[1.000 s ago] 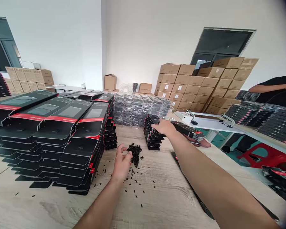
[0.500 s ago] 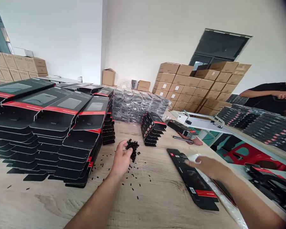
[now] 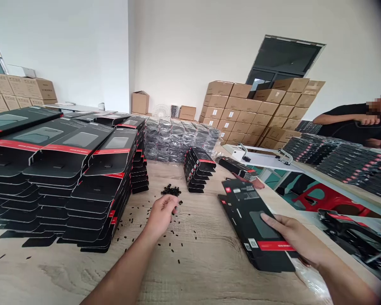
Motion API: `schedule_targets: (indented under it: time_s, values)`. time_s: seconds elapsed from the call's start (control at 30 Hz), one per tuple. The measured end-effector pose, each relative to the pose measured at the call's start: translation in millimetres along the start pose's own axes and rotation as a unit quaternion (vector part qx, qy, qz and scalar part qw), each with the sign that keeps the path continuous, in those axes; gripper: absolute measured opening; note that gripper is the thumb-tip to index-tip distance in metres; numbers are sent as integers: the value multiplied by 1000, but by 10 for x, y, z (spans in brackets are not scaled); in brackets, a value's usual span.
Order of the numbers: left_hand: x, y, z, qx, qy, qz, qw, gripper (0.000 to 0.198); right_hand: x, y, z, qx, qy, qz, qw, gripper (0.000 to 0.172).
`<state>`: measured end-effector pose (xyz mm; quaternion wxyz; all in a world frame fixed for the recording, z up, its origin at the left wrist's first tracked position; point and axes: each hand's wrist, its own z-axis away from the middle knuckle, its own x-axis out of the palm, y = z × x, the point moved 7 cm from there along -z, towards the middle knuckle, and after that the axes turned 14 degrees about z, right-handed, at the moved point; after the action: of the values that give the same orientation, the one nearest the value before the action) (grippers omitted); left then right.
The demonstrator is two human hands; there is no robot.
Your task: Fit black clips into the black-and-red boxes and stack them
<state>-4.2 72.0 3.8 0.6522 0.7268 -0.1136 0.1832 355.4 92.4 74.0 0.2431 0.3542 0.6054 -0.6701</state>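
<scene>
My right hand (image 3: 290, 235) grips a flat black carton with a red stripe (image 3: 254, 220), holding it by its near end and lifting it off the wooden table (image 3: 209, 271) at the right. My left hand (image 3: 161, 212) hovers palm-down over the table with fingers curled together, just short of a small heap of black pieces (image 3: 170, 190); whether it holds any is hidden. More black pieces lie scattered around it. A short stack of folded black cartons (image 3: 197, 169) stands beyond the heap.
Tall stacks of flat black-and-red cartons (image 3: 66, 178) fill the table's left side. Plastic-wrapped bundles (image 3: 180, 142) sit at the back. Brown boxes (image 3: 257, 114) are piled against the wall. Another person in black (image 3: 355, 125) works at the far right table. A red stool (image 3: 333, 203) stands below.
My right hand came back from the far carton stack, reached the flat carton at the right and now grips and tilts it up. My left hand drew slightly back from the heap.
</scene>
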Motion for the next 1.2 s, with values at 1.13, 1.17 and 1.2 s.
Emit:
schedule_targets:
  time_s: [1.13, 1.17, 1.2]
  values:
    - [-102, -82, -46, -48, 53, 76, 995, 25, 989, -1518, -1566, -215, 86, -29, 972, 51]
    - [-102, -79, -45, -47, 53, 76, 995, 25, 975, -1527, -1577, -217, 90, -24, 972, 50]
    - [-103, -76, -44, -48, 52, 75, 995, 25, 956, -1539, -1581, -220, 94, -20, 971, 50]
